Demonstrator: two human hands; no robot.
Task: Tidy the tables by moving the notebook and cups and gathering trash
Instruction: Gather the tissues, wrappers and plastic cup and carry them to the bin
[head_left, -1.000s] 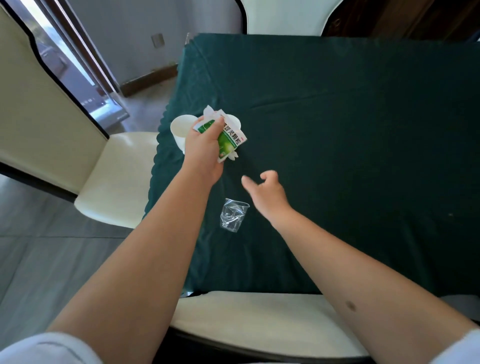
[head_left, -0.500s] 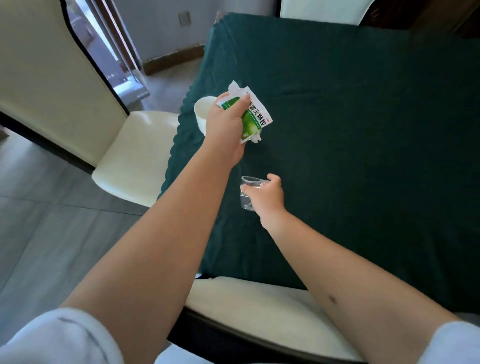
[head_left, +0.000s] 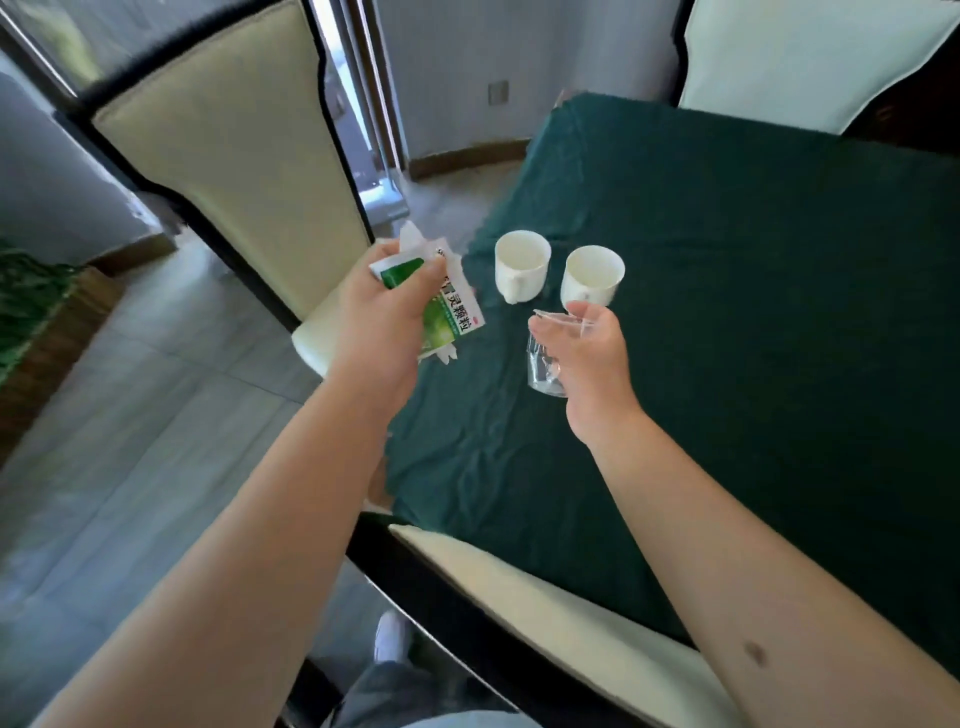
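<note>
My left hand (head_left: 382, 312) grips a bundle of trash: a green and white packet (head_left: 451, 318) with crumpled white paper. It hovers over the table's left edge. My right hand (head_left: 592, 353) holds a crumpled clear plastic cup (head_left: 543, 369) by its rim, lifted above the dark green tablecloth (head_left: 753, 312). Two white ceramic cups (head_left: 521, 265) (head_left: 592, 275) stand upright side by side on the cloth, just beyond both hands. No notebook is in view.
Cream chairs with dark frames ring the table: one at the left (head_left: 228, 171), one at the far side (head_left: 810, 57), one at the near edge (head_left: 545, 592). Grey tiled floor (head_left: 130, 467) lies to the left, with a wooden planter (head_left: 36, 332) at the far left.
My right hand closed on the clear plastic cup and lifted it off the cloth. My left hand drew back toward the left edge, uncovering both white cups. The view swung left.
</note>
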